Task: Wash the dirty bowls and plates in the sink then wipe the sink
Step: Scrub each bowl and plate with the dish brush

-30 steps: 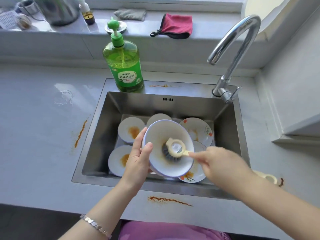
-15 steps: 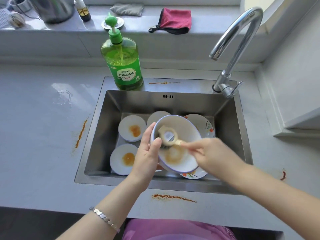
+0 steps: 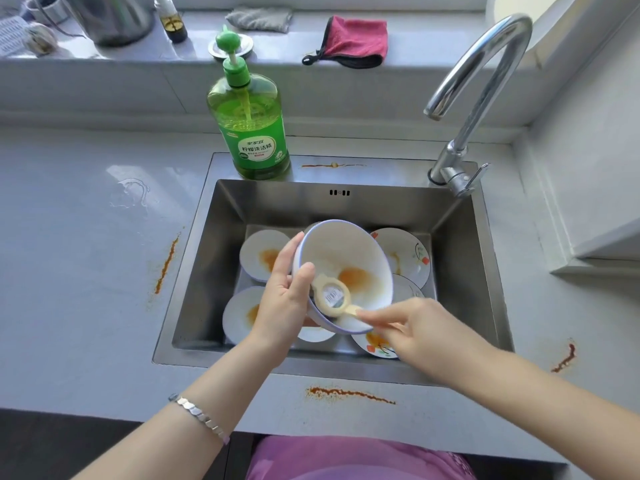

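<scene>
The right hand (image 3: 426,334) has its grip clamped on the thin handle of the scrubbing brush (image 3: 334,297), pinching it just right of centre, low in the frame. The left hand (image 3: 284,299) has its grip closed on the near-left rim of the bowl (image 3: 349,254), thumb over the inner edge and fingers behind. It holds the bowl tilted above the sink (image 3: 460,271), with the opening facing the camera.

Over the last second the brush head has travelled from the middle of the bowl up to the far rim, and now down to the lower left wall, just beside the thumb. That sweep has uncovered an orange stain at the bowl's bottom, which looks smeared rather than lifted. So I judge this bowl as part-scrubbed, and the centre likely needs another pass.

Beneath the bowl the plates (image 3: 258,258) lie on the sink floor, several with orange marks; none looks washed. The tap (image 3: 478,64) at upper right shows no water running. A green soap bottle (image 3: 251,133) stands on the sink's back edge. Orange streaks (image 3: 349,394) mark the table (image 3: 86,271) near the sink — wiping is a long way off.
</scene>
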Demonstrator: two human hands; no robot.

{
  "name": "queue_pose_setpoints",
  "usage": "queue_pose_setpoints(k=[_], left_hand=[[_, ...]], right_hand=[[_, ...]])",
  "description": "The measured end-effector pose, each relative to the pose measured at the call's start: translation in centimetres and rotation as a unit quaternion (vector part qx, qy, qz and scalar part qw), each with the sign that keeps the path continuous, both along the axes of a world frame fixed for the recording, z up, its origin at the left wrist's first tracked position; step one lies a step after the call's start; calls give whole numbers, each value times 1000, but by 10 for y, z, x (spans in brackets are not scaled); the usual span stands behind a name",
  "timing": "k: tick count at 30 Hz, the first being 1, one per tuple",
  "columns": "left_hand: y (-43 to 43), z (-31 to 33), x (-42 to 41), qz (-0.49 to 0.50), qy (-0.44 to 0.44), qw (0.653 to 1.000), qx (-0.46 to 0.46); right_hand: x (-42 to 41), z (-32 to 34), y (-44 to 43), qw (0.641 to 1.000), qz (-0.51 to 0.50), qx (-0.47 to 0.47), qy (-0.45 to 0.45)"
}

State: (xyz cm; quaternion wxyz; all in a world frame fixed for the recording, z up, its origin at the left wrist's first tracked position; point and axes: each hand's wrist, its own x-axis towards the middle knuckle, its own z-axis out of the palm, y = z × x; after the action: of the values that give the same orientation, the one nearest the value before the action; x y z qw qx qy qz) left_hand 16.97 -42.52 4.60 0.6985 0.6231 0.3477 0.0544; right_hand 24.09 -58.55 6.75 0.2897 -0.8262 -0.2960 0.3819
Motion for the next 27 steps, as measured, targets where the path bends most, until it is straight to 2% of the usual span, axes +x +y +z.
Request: queue_pose_setpoints(k=[2,5,7,9,11,12,14,16,18,19,22,25,27], left_hand=[[-4,2,0,-17,0,1000,-14],[-1,3,0,-15,-10,1000,-13],[5,0,3,8,-15,1000,4],[2,-5,3,2,-6,1000,16],[-6,-8,0,-18,3,1000,2],[-8,-9,-2,-18,3,1000,-9],[-6,-11,-4,-7,-2,1000,-9],[-1,-11,-1,0,-10,1000,6],[-2,-12,-2,-7,0,1000,16],[-4,-11,-3,-16,7,1000,18],[-3,-9,-7,-23,-1,1000,19],[1,-9,-5,-4,-4,999,32],[-1,-10,-8,-10,3,1000,28]], right_hand=[[17,-3,6,999,-23,6,-31],[33,-8,-4,992,-60,-50,-103],[17,-7,-6,997,-21,-51,-58],[-1,-3,4,1000,14,-9,-2],[13,-8,10,999,-37,9,-4],[23,-11,7,997,-70,0,-25],[28,-15,-3,994,-70,-46,-64],[10,-14,-7,999,-12,-46,-25],[-3,-8,0,1000,-10,9,28],[4,-8,1,999,-27,9,23],[21,-17,-7,995,-59,-36,-66],[-2,-18,-7,1000,-8,1,21],[3,-22,-4,1000,-14,12,21]])
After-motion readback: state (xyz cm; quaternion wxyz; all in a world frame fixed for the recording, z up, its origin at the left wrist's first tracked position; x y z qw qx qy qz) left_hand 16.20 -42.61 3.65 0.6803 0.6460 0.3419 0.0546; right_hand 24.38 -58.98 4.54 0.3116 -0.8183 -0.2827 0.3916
